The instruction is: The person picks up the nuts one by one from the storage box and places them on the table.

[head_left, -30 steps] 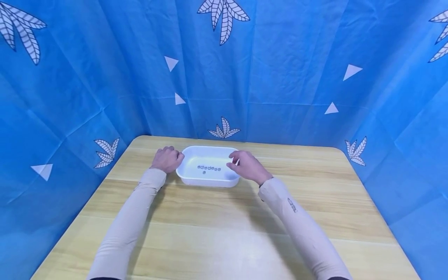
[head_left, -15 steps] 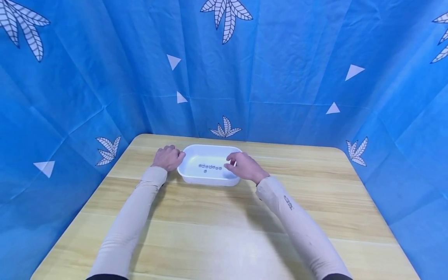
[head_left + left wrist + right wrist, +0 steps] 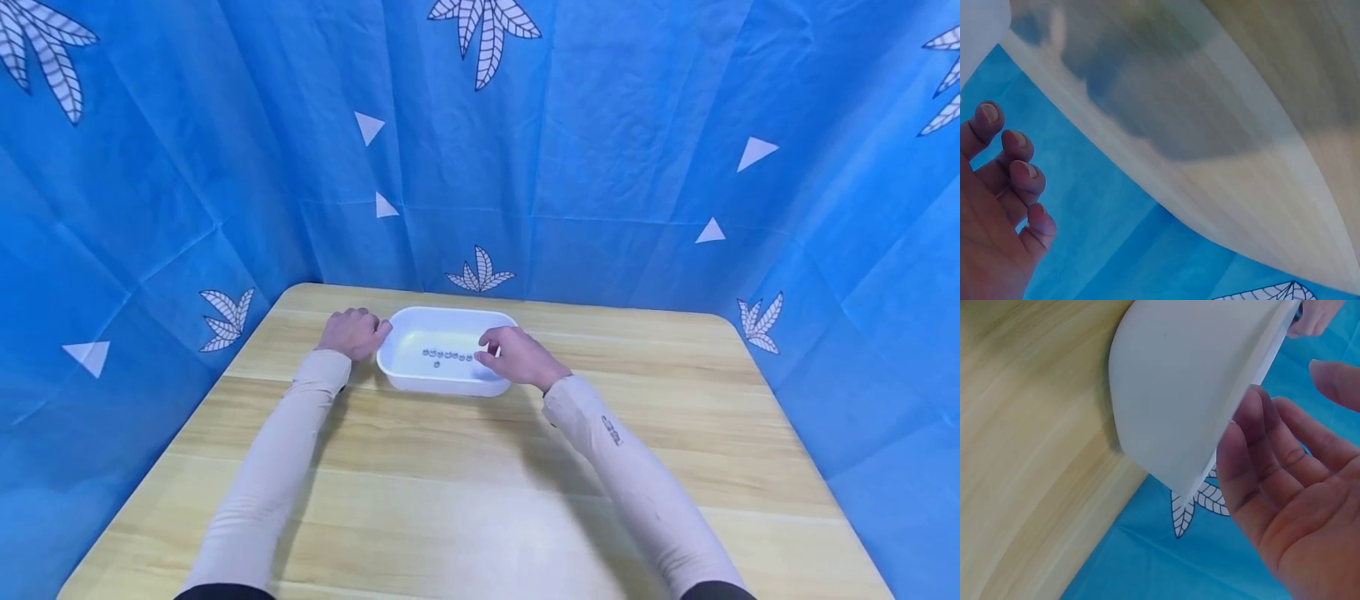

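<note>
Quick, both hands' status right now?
Left hand: open, fingers loosely curled, no held object visible, at the white tray's left end.
Right hand: open, thumb apart from fingers, holding nothing visible.

I get a bright head view: glare whitens the pale wood-grain bench (image 3: 420, 508) toward its front edge, soft shadows fall inward from the beige fabric sleeves (image 3: 262, 475), and the tiny grey pieces (image 3: 447, 356) lack detail. My wrist views are dimmer.
</note>
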Available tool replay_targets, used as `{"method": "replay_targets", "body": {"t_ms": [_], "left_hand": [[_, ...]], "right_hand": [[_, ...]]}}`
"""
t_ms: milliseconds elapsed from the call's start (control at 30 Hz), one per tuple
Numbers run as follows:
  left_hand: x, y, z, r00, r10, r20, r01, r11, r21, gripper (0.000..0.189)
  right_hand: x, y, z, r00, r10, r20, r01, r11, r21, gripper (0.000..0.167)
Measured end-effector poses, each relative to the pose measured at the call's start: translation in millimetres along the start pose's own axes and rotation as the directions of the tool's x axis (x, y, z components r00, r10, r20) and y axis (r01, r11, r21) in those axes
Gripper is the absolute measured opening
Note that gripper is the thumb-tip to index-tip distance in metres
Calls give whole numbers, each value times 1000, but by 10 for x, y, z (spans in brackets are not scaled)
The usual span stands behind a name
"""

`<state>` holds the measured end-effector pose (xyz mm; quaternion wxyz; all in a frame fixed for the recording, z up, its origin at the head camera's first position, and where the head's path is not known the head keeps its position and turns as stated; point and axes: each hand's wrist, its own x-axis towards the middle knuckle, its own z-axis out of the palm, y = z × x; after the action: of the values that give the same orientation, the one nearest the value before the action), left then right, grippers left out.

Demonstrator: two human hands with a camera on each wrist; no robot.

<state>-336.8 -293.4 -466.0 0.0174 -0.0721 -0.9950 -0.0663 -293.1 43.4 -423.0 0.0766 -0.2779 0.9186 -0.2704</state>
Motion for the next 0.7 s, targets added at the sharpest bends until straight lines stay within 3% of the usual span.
{"method": "replay_targets", "body": {"t_ms": [367,700], "left_hand": [[25,-77,25,999,13,-42,-12,999,31,53],[30,-50,-3,1000,17,-25,-16,1000,22,56]], "right_hand": [[29,-7,46,1000,-7,17,7,1000,-3,35],[44,-20,68,1000,-6,30,6,1000,11,36]]}}
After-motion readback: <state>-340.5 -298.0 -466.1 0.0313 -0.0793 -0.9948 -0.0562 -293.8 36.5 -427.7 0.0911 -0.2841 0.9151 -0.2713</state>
